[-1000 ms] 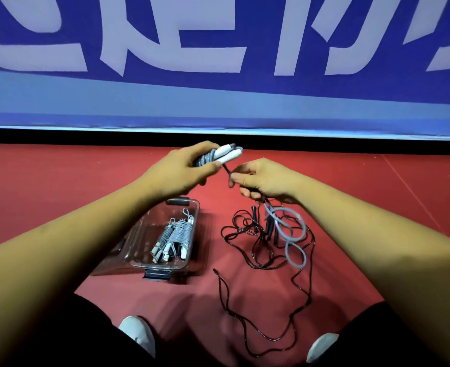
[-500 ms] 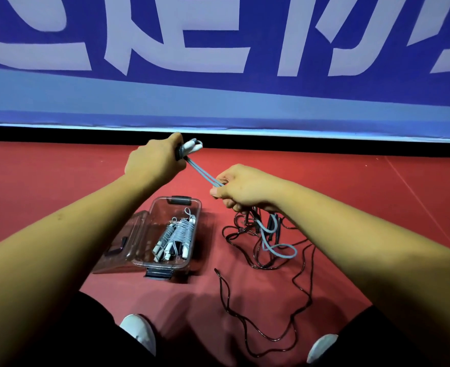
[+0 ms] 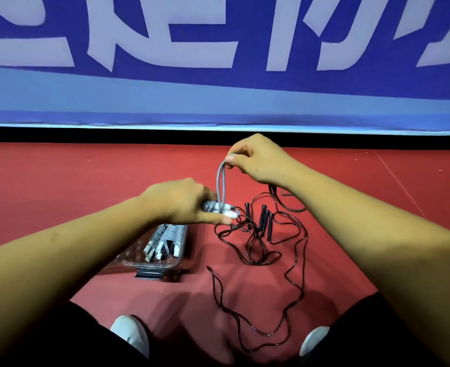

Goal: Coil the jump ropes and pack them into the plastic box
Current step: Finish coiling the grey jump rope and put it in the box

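My left hand (image 3: 184,201) grips the white handles of a grey jump rope (image 3: 220,181), held just above the far end of the clear plastic box (image 3: 152,263). My right hand (image 3: 258,160) pinches the top of the grey rope's loop, which runs straight up from the handles. Inside the box lie coiled grey ropes with white handles (image 3: 165,241). To the right, dark jump ropes (image 3: 258,250) with black handles (image 3: 265,221) lie tangled loose on the red floor.
The red floor (image 3: 59,181) ends at a black strip under a blue banner wall (image 3: 218,96). My black-trousered knees and two white shoe tips (image 3: 131,335) frame the near edge. A dark rope strand trails between the shoes.
My left hand dropped with the handles from chest height to just over the box. My right hand rose and pulled the grey rope's loop up off the floor pile.
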`<state>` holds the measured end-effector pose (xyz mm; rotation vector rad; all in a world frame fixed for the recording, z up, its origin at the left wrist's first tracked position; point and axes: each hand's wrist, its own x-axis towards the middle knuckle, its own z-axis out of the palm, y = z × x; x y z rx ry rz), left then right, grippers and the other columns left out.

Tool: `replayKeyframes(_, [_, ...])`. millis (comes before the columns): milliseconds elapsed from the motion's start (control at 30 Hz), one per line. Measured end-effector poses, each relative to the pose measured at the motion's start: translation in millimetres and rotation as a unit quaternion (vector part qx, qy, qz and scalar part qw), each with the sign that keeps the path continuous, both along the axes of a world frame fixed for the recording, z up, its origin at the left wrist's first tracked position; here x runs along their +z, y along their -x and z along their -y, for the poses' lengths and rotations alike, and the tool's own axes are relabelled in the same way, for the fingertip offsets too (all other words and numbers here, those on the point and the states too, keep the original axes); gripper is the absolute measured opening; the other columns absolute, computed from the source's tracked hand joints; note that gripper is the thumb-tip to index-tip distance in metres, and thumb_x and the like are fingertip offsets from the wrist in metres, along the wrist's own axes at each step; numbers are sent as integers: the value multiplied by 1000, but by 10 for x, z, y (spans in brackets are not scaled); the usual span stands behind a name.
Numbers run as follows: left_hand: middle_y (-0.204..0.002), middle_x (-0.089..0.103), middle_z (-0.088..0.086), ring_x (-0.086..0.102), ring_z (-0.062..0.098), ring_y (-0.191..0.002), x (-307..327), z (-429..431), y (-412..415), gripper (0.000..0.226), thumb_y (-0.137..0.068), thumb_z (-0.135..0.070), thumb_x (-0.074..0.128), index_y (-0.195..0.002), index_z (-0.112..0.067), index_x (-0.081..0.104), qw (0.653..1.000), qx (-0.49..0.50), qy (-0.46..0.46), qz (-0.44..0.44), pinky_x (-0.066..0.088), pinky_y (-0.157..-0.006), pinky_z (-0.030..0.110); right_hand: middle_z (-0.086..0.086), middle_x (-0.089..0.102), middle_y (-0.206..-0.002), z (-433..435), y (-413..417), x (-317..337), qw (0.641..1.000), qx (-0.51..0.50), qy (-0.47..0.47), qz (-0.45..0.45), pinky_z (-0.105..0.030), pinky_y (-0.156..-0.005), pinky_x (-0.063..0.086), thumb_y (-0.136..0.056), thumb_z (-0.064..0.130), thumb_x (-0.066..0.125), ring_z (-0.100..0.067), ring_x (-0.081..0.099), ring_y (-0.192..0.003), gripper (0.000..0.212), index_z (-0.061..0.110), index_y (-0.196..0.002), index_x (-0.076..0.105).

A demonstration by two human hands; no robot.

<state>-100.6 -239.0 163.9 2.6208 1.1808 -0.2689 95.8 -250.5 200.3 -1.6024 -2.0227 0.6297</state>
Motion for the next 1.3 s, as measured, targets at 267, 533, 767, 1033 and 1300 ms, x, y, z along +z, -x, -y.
replayKeyframes(267, [-64, 58, -1, 46, 17, -49, 377, -39, 78, 10, -96, -30, 61, -98, -21, 59, 908, 81, 107, 397, 33, -41, 23, 2, 47, -52, -102, -161, -206, 990, -23, 62, -125, -20, -43, 31, -98, 31, 54, -8, 38, -39, 33, 13, -73, 64])
replayKeyframes(533, [-75, 53, 12, 43, 21, -50, 425, -421, 365, 12, -98, -38, 55, -92, -31, 63, 808, 269, 117, 511, 30, -40, 20, 4, 39, -49, -68, 241, -385, 942, 22, 221, -253, -19, -42, 29, -103, 33, 44, -10, 32, -40, 38, 9, -75, 54])
replayKeyframes(767, [-71, 55, 10, 45, 20, -43, 323, -755, 757, 21, -91, -39, 60, -80, -22, 55, 778, 374, 92, 496, 36, -45, 25, 4, 37, -54, 13, 358, -396, 937, 11, 244, -249, -20, -41, 28, -103, 40, 39, -9, 30, -43, 36, 12, -85, 53])
replayKeyframes(1033, [-71, 54, 8, 42, 19, -47, 192, -866, 946, 36, -88, -55, 62, -84, -21, 55, 784, 406, 72, 463, 32, -45, 25, 2, 39, -56, 105, 490, -385, 947, 10, 233, -219, -19, -43, 30, -105, 27, 39, -10, 32, -46, 35, 2, -100, 63])
replayKeyframes(1300, [-68, 54, 7, 40, 19, -44, 145, -883, 975, 47, -85, -64, 61, -89, -17, 61, 796, 419, 54, 433, 30, -40, 21, -9, 55, -56, 156, 480, -352, 961, -41, 205, -181, -19, -39, 31, -103, 21, 44, -14, 38, -39, 35, -2, -94, 68])
